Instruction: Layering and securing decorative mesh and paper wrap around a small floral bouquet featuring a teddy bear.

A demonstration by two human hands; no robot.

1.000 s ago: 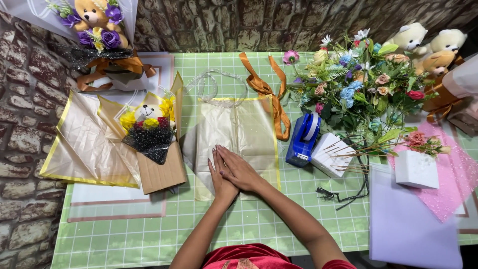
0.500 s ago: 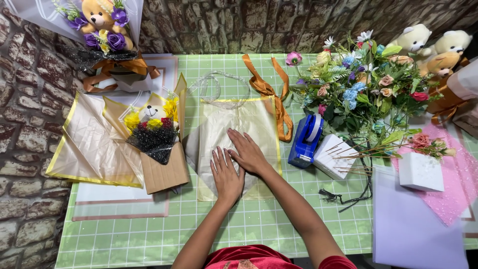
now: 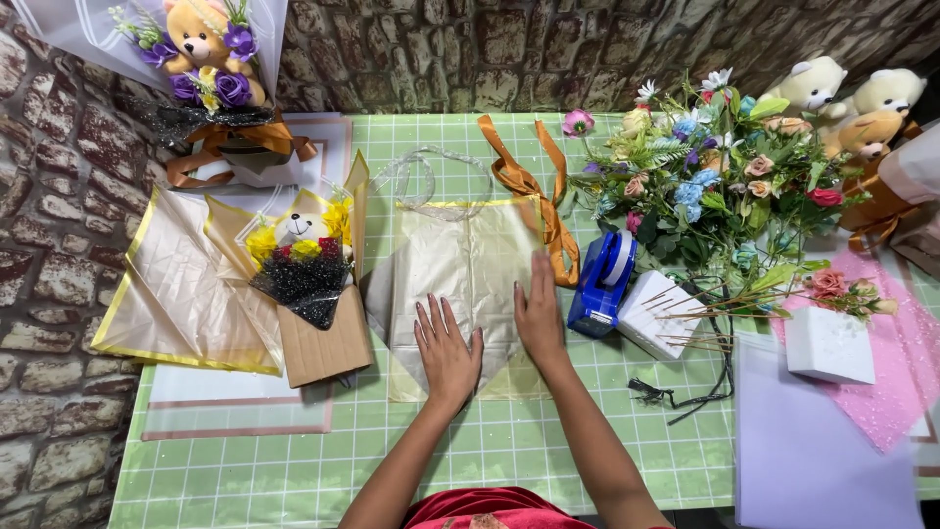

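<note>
Both my hands lie flat, palms down, on a gold-edged translucent wrapping sheet (image 3: 470, 264) spread on the green checked table (image 3: 294, 460). My left hand (image 3: 447, 353) presses the sheet's lower middle, fingers apart. My right hand (image 3: 538, 312) rests near the sheet's right edge, fingers pointing away from me. Neither hand holds anything. An orange ribbon (image 3: 529, 186) trails over the sheet's upper right corner.
A small teddy bouquet (image 3: 305, 269) in brown paper lies left, beside gold-edged sheets (image 3: 166, 294). A blue tape dispenser (image 3: 604, 284), white foam blocks (image 3: 830, 343), artificial flowers (image 3: 715, 186), plush bears (image 3: 852, 93), pink mesh and lilac paper sit right. Another teddy bouquet (image 3: 206, 59) stands far left.
My hands, overlapped at the sheet's lower middle a second ago, have slid apart: the right one moved right and away from me, the left stayed lower, both smoothing the sheet.
</note>
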